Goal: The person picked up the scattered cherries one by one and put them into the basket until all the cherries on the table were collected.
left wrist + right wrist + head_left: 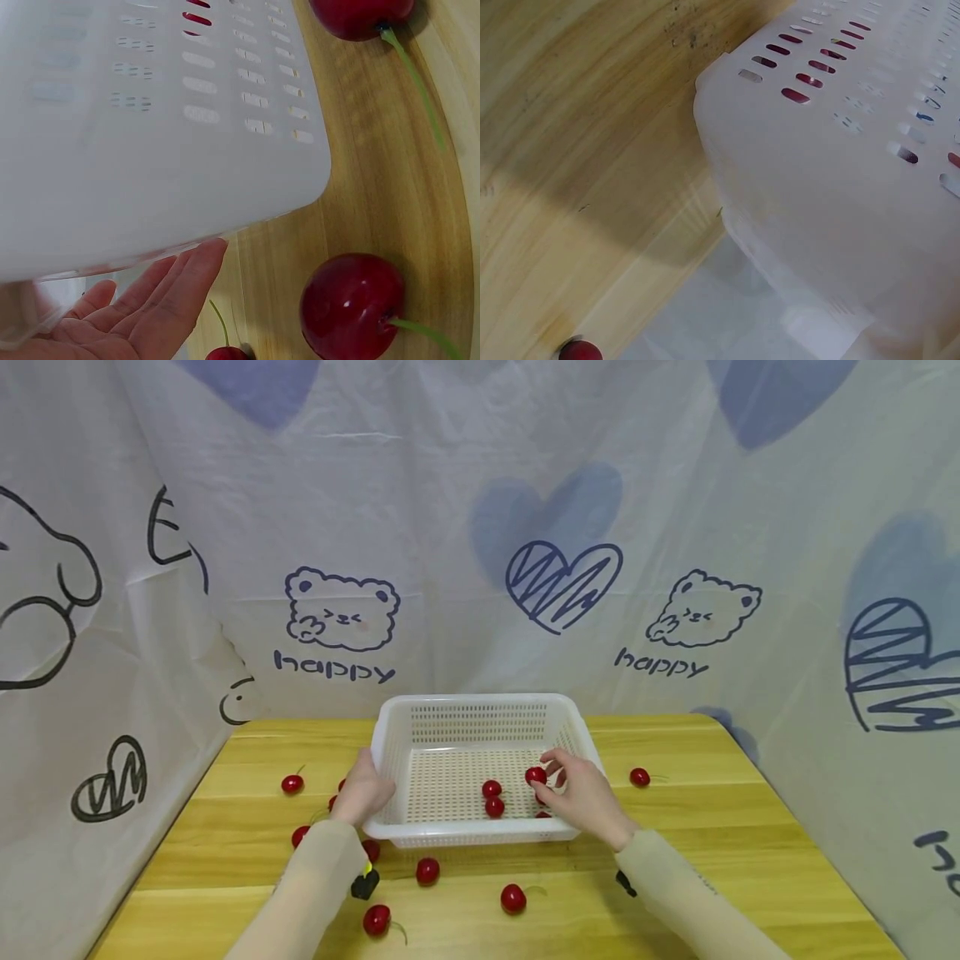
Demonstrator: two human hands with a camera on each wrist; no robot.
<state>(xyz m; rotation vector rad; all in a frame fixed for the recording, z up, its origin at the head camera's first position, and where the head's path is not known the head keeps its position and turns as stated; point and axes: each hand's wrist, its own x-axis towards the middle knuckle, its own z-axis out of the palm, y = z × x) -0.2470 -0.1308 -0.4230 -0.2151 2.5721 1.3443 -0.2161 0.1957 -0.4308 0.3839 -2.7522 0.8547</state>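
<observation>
A white plastic basket (480, 833) with slotted walls stands on the wooden table. My left hand (363, 791) grips its left side, thumb over the rim; in the left wrist view its fingers (180, 296) lie along the outside wall. Over the basket's right part, my right hand (588, 797) pinches a red cherry (536, 775) between thumb and fingers. Below that hand, other cherries lie in the basket, partly hidden. Two more cherries, one being this cherry (492, 788), sit together on the basket floor. In the right wrist view the basket wall (802, 172) hides the right fingers.
Loose cherries with green stems lie on the table: one cherry (640, 777) to the right, another cherry (513, 898) in front, several around my left forearm, including a cherry (292, 784) farther left. A printed cloth (450, 527) hangs behind the table (720, 860) and at both sides.
</observation>
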